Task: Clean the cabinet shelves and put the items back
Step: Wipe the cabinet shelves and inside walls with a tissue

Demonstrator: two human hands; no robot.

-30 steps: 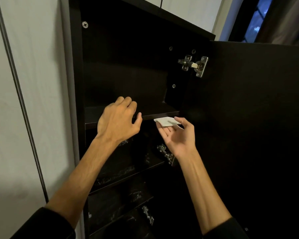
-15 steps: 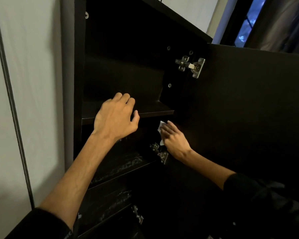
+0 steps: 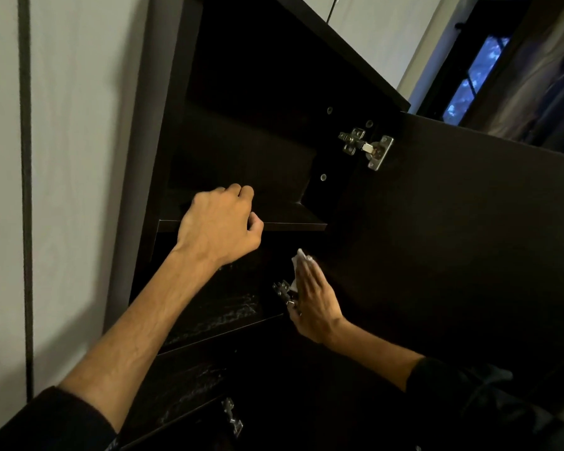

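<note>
Both of your hands are at the dark wooden cabinet [image 3: 241,92]. Your left hand [image 3: 220,222] curls its fingers over the front edge of the upper dark shelf [image 3: 290,219]. Your right hand [image 3: 313,301], fingers straight together, presses a white folded wipe [image 3: 298,260] against the inside of the open dark door [image 3: 453,239].

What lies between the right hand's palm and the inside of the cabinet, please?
In the head view, a white wipe lies there: the right hand presses it flat-fingered against the dark surface beside the middle hinge.
</note>
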